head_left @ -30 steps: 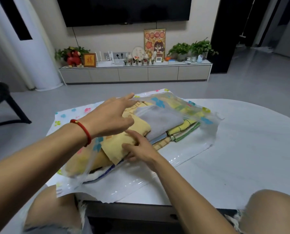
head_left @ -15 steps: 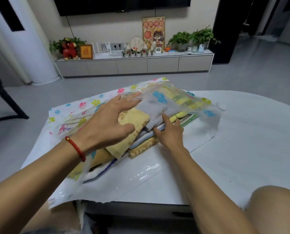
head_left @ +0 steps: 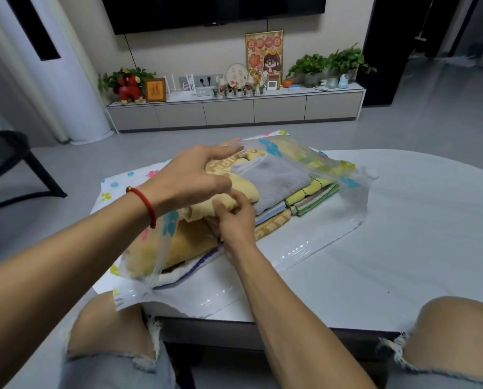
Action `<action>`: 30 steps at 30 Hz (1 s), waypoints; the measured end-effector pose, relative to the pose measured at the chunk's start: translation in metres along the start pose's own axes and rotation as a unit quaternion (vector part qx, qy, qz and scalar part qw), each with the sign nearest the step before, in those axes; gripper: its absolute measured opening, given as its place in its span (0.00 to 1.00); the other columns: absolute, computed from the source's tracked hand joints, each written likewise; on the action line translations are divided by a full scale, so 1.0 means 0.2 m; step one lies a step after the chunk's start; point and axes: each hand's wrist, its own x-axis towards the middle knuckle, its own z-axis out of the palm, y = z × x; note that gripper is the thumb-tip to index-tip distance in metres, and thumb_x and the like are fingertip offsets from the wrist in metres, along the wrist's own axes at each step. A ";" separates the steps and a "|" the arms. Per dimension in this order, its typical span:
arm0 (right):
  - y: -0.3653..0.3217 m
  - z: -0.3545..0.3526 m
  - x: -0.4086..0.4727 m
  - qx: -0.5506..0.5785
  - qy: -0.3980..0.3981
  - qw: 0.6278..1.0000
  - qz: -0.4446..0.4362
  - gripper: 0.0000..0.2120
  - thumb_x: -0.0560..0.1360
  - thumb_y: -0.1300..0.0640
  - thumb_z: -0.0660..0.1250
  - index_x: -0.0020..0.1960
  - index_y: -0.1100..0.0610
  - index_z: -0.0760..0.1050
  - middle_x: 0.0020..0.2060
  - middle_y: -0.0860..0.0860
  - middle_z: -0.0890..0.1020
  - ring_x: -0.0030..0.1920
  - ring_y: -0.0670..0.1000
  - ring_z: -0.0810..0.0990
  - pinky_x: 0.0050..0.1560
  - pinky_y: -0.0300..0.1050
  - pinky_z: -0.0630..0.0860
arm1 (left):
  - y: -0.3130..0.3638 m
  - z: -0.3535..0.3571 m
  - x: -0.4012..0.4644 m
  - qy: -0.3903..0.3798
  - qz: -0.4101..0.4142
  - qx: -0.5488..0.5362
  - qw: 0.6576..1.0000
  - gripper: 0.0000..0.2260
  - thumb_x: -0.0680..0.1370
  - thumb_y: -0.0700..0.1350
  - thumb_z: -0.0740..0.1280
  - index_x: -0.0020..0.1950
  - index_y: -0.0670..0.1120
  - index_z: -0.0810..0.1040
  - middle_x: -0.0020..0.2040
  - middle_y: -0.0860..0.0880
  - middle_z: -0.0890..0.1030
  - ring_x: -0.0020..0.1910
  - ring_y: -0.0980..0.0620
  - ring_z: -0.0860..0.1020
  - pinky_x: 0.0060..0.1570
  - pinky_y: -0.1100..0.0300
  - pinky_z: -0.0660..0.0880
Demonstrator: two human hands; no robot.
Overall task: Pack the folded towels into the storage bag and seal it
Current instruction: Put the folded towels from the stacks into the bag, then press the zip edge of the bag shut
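Observation:
A clear storage bag [head_left: 349, 211] with coloured flower prints lies open on the white table [head_left: 417, 234]. Inside it sits a stack of folded towels: a yellow towel [head_left: 247, 192] on the left, a grey towel [head_left: 276, 182] on top, and striped yellow and green ones [head_left: 310, 196] below. My left hand [head_left: 189, 175] hovers over the stack, its fingertips lifting the bag's upper film. At the stack's near side, my right hand [head_left: 234, 223] pinches the yellow towel's front edge. The bag's mouth faces me and gapes open.
My knees [head_left: 436, 332] are against the table's near edge. A black chair [head_left: 10, 164] stands on the left of the floor. A low TV cabinet [head_left: 234, 108] with plants and ornaments lines the far wall.
My right hand moved left, from the middle of the stack to the yellow towel's edge. My left hand rose off the towels and now lifts the bag's film.

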 end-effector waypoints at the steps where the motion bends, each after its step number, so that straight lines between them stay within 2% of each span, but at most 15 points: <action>1: 0.03 -0.01 -0.02 -0.026 -0.029 0.999 0.012 0.17 0.77 0.61 0.71 0.53 0.38 0.81 0.63 0.57 0.78 0.60 0.60 0.82 0.56 0.55 0.84 | 0.00 0.00 0.00 -0.001 -0.004 0.001 1.000 0.35 0.62 0.46 0.65 0.71 0.62 0.71 0.70 0.68 0.68 0.64 0.66 0.69 0.57 0.65 0.68; 4: 0.10 -0.08 -0.06 -0.246 -0.057 0.968 -0.015 0.21 0.77 0.57 0.69 0.70 0.46 0.75 0.63 0.55 0.79 0.57 0.56 0.81 0.59 0.49 0.80 | 0.01 0.01 -0.02 -0.010 -0.005 0.003 1.000 0.35 0.63 0.44 0.64 0.71 0.62 0.71 0.70 0.66 0.68 0.62 0.60 0.72 0.61 0.55 0.74; 7: 0.16 -0.11 -0.18 -0.336 -0.003 0.938 -0.085 0.25 0.76 0.49 0.68 0.73 0.47 0.71 0.60 0.52 0.79 0.56 0.53 0.79 0.58 0.48 0.77 | 0.01 0.03 -0.04 -0.019 -0.002 -0.001 1.000 0.36 0.63 0.45 0.64 0.71 0.63 0.70 0.70 0.66 0.69 0.53 0.46 0.78 0.59 0.45 0.77; 8: 0.19 -0.07 -0.23 -0.336 -0.028 0.938 -0.077 0.27 0.76 0.49 0.68 0.74 0.47 0.70 0.63 0.51 0.78 0.58 0.53 0.78 0.59 0.48 0.77 | 0.00 0.04 -0.04 -0.021 -0.004 -0.009 1.000 0.36 0.63 0.45 0.64 0.71 0.63 0.70 0.70 0.67 0.69 0.55 0.44 0.80 0.57 0.46 0.78; 9: 0.22 -0.03 -0.27 -0.336 -0.064 0.938 -0.063 0.28 0.76 0.51 0.68 0.75 0.48 0.69 0.65 0.52 0.77 0.60 0.53 0.78 0.60 0.47 0.76 | 0.00 0.05 -0.04 -0.022 -0.004 -0.019 1.000 0.36 0.62 0.45 0.64 0.71 0.63 0.70 0.70 0.67 0.69 0.58 0.48 0.79 0.57 0.52 0.78; 12: 0.22 0.07 -0.23 -0.328 -0.128 0.935 -0.031 0.30 0.76 0.59 0.64 0.78 0.52 0.67 0.67 0.56 0.77 0.64 0.55 0.76 0.61 0.42 0.72 | -0.02 0.08 -0.05 -0.034 -0.002 -0.017 0.999 0.37 0.62 0.45 0.64 0.72 0.62 0.70 0.72 0.65 0.69 0.59 0.59 0.77 0.51 0.74 0.71; 15: 0.14 0.04 -0.18 -0.309 -0.172 0.935 -0.001 0.28 0.74 0.63 0.62 0.73 0.52 0.74 0.63 0.56 0.82 0.62 0.57 0.79 0.58 0.46 0.76 | -0.07 0.11 -0.06 -0.043 0.002 -0.009 0.999 0.35 0.67 0.41 0.66 0.72 0.61 0.69 0.73 0.62 0.69 0.64 0.67 0.71 0.55 0.78 0.64; 18: 0.14 -0.13 -0.17 -0.355 -0.033 0.933 -0.053 0.17 0.74 0.61 0.64 0.60 0.51 0.82 0.54 0.52 0.86 0.56 0.55 0.83 0.56 0.47 0.79 | -0.11 0.14 -0.08 -0.036 0.023 0.005 0.999 0.36 0.63 0.45 0.65 0.73 0.60 0.69 0.73 0.61 0.67 0.70 0.68 0.63 0.61 0.79 0.58; 20: 0.14 -0.26 -0.15 -0.449 0.026 0.889 -0.079 0.20 0.76 0.61 0.63 0.65 0.50 0.80 0.63 0.52 0.83 0.64 0.55 0.79 0.64 0.50 0.75 | -0.13 0.18 -0.09 -0.031 0.038 0.005 0.999 0.37 0.63 0.47 0.64 0.73 0.59 0.69 0.74 0.61 0.66 0.69 0.70 0.61 0.61 0.81 0.54; 22: 0.13 -0.37 -0.10 -0.546 -0.061 0.832 -0.081 0.28 0.77 0.62 0.62 0.75 0.47 0.71 0.75 0.50 0.72 0.75 0.52 0.68 0.76 0.57 0.60 | -0.14 0.23 -0.11 -0.025 0.048 0.006 0.998 0.37 0.62 0.52 0.64 0.73 0.59 0.69 0.74 0.60 0.66 0.70 0.69 0.60 0.66 0.76 0.55; 24: 0.10 -0.44 -0.07 -0.575 -0.174 0.796 -0.082 0.32 0.78 0.64 0.60 0.79 0.45 0.63 0.80 0.48 0.63 0.80 0.49 0.60 0.78 0.65 0.44 | -0.16 0.29 -0.12 -0.019 0.049 -0.001 0.999 0.39 0.61 0.59 0.61 0.74 0.58 0.69 0.75 0.59 0.66 0.73 0.63 0.60 0.72 0.64 0.56; 25: 0.08 -0.50 -0.06 -0.570 -0.207 0.790 -0.086 0.32 0.78 0.65 0.59 0.79 0.46 0.63 0.81 0.48 0.63 0.80 0.50 0.61 0.78 0.64 0.44 | -0.17 0.31 -0.13 -0.015 0.048 -0.003 0.999 0.39 0.61 0.60 0.60 0.74 0.57 0.68 0.75 0.58 0.66 0.75 0.59 0.59 0.75 0.58 0.57; 26: 0.05 -0.57 -0.04 -0.561 -0.214 0.793 -0.101 0.30 0.78 0.64 0.60 0.78 0.47 0.66 0.80 0.50 0.65 0.78 0.52 0.64 0.79 0.61 0.50 | -0.20 0.35 -0.13 -0.009 0.048 -0.001 0.999 0.38 0.62 0.59 0.60 0.74 0.57 0.68 0.75 0.59 0.66 0.76 0.55 0.58 0.76 0.54 0.57; 28: 0.01 -0.75 -0.02 -0.589 -0.146 0.784 -0.127 0.23 0.80 0.61 0.60 0.74 0.50 0.72 0.74 0.52 0.73 0.75 0.54 0.69 0.76 0.57 0.59 | -0.26 0.43 -0.14 0.008 0.043 0.010 0.999 0.33 0.67 0.53 0.62 0.74 0.60 0.68 0.74 0.62 0.65 0.78 0.52 0.56 0.76 0.48 0.56; 30: -0.01 -0.93 -0.02 -0.677 -0.077 0.725 -0.102 0.20 0.84 0.55 0.56 0.75 0.50 0.70 0.76 0.53 0.71 0.78 0.54 0.64 0.77 0.61 0.54 | -0.32 0.54 -0.15 0.010 0.036 0.031 0.999 0.34 0.68 0.47 0.63 0.74 0.63 0.65 0.75 0.64 0.61 0.79 0.50 0.52 0.75 0.39 0.53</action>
